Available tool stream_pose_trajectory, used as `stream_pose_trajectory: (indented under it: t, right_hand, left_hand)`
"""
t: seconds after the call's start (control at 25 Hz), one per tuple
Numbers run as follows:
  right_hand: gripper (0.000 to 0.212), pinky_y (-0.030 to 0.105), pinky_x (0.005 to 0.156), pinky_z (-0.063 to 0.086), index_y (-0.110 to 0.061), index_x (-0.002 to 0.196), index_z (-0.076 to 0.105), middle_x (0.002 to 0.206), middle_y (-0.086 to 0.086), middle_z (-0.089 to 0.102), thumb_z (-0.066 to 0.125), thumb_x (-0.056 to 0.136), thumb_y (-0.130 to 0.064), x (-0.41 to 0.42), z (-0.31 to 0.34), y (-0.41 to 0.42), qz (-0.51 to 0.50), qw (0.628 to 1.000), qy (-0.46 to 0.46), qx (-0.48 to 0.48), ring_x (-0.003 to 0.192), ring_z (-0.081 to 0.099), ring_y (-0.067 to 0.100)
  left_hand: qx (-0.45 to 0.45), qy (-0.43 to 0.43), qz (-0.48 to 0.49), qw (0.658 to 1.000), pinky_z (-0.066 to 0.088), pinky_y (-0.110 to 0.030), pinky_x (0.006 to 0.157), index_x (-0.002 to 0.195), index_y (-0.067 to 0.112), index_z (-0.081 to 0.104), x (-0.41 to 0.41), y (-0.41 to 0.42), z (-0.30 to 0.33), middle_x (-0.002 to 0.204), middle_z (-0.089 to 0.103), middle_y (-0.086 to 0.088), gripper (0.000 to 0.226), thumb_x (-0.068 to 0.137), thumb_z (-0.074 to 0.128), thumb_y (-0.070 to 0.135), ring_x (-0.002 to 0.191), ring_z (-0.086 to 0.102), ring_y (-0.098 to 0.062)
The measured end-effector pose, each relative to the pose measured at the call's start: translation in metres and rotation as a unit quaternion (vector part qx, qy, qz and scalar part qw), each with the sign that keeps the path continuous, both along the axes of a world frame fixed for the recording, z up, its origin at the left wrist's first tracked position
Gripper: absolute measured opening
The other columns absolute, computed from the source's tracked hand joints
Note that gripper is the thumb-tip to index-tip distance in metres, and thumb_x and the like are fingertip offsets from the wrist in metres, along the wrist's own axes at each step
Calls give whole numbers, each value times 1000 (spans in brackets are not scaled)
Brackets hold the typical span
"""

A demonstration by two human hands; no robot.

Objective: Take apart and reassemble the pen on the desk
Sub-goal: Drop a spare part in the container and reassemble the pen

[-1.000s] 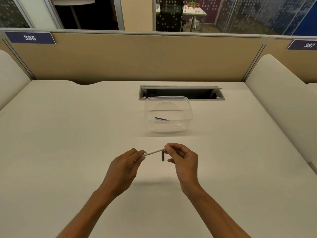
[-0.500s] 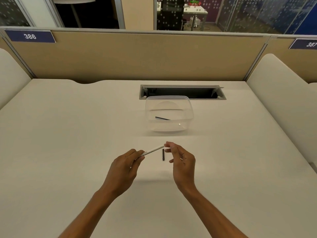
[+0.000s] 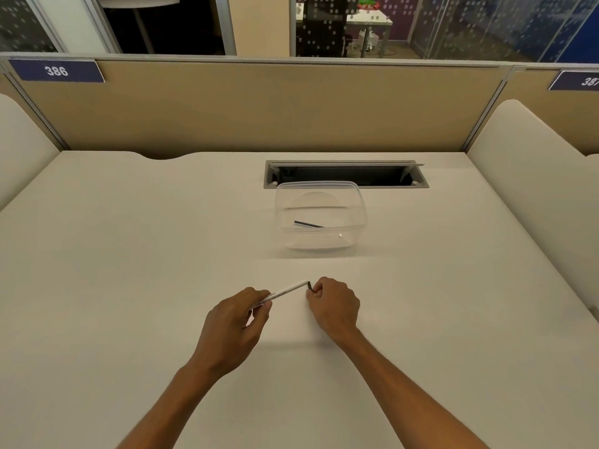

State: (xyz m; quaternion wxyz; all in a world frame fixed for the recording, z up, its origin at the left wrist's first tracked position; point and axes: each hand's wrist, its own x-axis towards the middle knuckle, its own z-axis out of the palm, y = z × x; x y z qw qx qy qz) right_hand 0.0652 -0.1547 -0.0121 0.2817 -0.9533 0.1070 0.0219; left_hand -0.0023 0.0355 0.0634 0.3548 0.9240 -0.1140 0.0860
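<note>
Your left hand (image 3: 241,314) pinches the white pen barrel (image 3: 287,291) steady above the table (image 3: 129,254) — your right hand (image 3: 330,303) pinches a small dark piece (image 3: 309,285) near its right end, probably for fitting.

Open-plan office; tan partition (image 3: 291,105) w/ numbered tags 386 (image 3: 56,71) & 387 (image 3: 580,81); worktop (image 3: 129,254) w/ cable slot (image 3: 346,174); glass-walled rooms (image 3: 486,24) behind.

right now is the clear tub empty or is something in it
Not empty: the lidless clear tub holds a thin dark stick lying flat on its bottom. What the stick is cannot be told.
</note>
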Motion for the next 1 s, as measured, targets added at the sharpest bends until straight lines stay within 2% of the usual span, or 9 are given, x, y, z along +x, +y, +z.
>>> stream_pose_trajectory:
  t: [0.08,0.2,0.36,0.48,0.68,0.8,1.0]
  right_hand:
    - [14,28,65,46,-23,86,67,78,-11,68,62,87,-36,-1,2,-3,3,1000,5,20,79,66,18]
    - [11,24,58,43,-25,83,66,72,-14,66,64,86,-35,-6,11,-12,-2,993,0,117,72,64,11]
    - [8,22,66,47,-27,80,65,70,-10,74,67,87,-30,-22,36,-26,15,956,-39,289,77,68,2]
    - [6,24,67,50,-30,81,70,75,-11,74,70,86,-26,-36,57,-32,38,934,-69,349,80,69,5]
    - [9,13,59,43,-32,85,74,85,-13,74,72,86,-24,-47,76,-38,53,915,-108,385,82,66,4]
    - [8,14,57,41,-30,86,75,85,-14,74,72,87,-22,-48,81,-40,62,915,-120,381,81,65,3]
    - [8,15,64,43,-32,86,74,89,-16,74,72,87,-25,-48,88,-45,84,920,-126,361,87,66,5]
  left_hand:
    - [6,2,7,1000,41,-26,53,92,30,63,0,2,-1,67,51,17,12,89,52,32,59,48,-7]
    - [13,-2,8,1000,39,-24,51,87,32,61,2,5,0,66,51,15,15,89,49,39,58,47,-8]
    - [11,-5,10,1000,38,-24,50,86,33,61,4,7,0,65,52,14,12,90,52,40,58,49,-11]
    - [11,-9,7,1000,37,-23,49,87,34,61,5,5,2,64,50,13,11,90,52,40,58,49,-12]
    - [11,-18,-4,1000,40,-28,49,89,34,64,6,-1,7,65,52,11,13,90,53,39,57,49,-11]
    - [14,-25,-8,1000,40,-27,49,88,33,65,5,-3,11,65,52,12,12,90,54,37,57,48,-10]
    - [15,-30,-6,999,40,-26,50,89,32,66,4,-2,17,66,52,12,12,90,55,36,57,47,-8]
